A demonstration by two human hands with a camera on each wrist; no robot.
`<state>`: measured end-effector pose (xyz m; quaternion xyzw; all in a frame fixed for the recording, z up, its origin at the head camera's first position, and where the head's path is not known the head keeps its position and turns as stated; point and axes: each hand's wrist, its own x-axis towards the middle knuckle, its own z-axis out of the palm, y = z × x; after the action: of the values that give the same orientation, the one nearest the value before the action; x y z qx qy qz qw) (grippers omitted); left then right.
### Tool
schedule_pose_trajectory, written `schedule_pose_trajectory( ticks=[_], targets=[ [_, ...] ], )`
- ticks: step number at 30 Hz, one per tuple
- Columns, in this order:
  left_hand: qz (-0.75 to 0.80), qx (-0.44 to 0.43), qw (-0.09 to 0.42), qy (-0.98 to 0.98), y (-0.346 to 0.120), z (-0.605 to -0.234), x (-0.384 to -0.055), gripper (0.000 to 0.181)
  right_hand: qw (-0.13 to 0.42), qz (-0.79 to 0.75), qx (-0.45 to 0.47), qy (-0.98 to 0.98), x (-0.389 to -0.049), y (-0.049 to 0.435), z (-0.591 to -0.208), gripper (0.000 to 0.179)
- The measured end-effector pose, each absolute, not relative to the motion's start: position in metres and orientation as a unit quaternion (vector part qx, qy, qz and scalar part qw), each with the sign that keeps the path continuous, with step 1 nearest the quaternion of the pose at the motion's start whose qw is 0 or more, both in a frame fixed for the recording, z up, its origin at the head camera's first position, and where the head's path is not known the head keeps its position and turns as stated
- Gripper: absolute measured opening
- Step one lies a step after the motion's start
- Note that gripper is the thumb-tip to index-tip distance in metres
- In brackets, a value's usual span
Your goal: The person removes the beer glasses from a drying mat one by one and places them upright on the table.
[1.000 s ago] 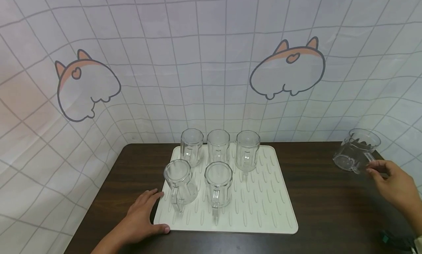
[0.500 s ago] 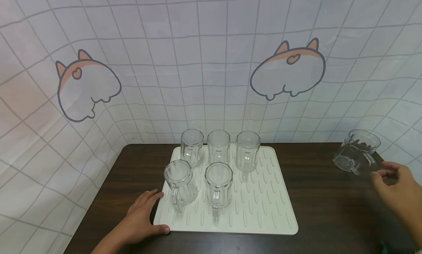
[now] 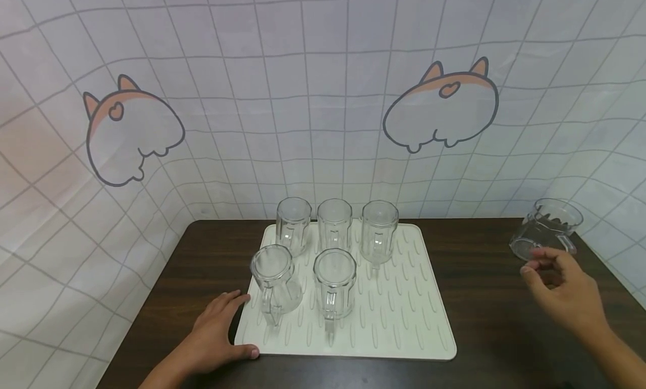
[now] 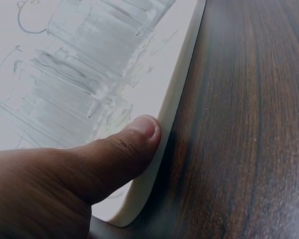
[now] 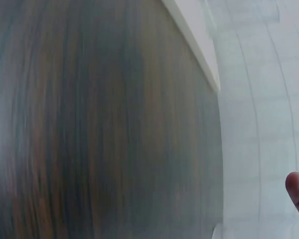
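Note:
My left hand [image 3: 212, 333] rests at the left front corner of a white ribbed drying mat [image 3: 398, 322]. Its thumb [image 4: 139, 132] presses on the mat's front edge, and the fingertips touch the left edge. Several clear glass mugs stand on the mat: three in the back row, including a mug [image 3: 379, 232] at the right, and two in front, a left mug [image 3: 275, 277] and a right mug [image 3: 335, 282]. Another glass mug [image 3: 547, 226] stands on the table at the far right. In front of it hovers my right hand [image 3: 570, 288], fingers loosely bent and holding nothing.
A dark wood table [image 3: 484, 299] lies under everything. Behind and beside it hangs a white grid-patterned cloth [image 3: 313, 97] with cartoon animal prints. The right part of the mat is bare ribbed surface.
My right hand has come away from the handle of the far-right mug and moved left in front of it. That mug stays where it was. My left hand has not moved.

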<state>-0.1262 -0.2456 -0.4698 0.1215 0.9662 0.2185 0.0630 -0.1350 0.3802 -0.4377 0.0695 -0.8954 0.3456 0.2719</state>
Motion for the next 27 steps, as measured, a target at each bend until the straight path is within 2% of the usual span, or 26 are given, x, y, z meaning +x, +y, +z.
schedule_pose_trajectory(
  ticks=[4,18,27],
  targets=[
    [0.22,0.121,0.065,0.966,-0.246,-0.471,-0.126,0.111,0.261,0.36,0.111,-0.889,-0.135,0.359,-0.435,0.034],
    [0.217,0.12,0.064,0.967,-0.246,-0.469,-0.126,0.111,0.232,0.376,0.167,-0.882,-0.135,0.305,-0.433,0.041],
    [0.217,0.119,0.066,0.967,-0.245,-0.468,-0.126,0.111,0.231,0.404,0.225,-0.856,-0.136,0.274,-0.44,0.045]
  ],
)
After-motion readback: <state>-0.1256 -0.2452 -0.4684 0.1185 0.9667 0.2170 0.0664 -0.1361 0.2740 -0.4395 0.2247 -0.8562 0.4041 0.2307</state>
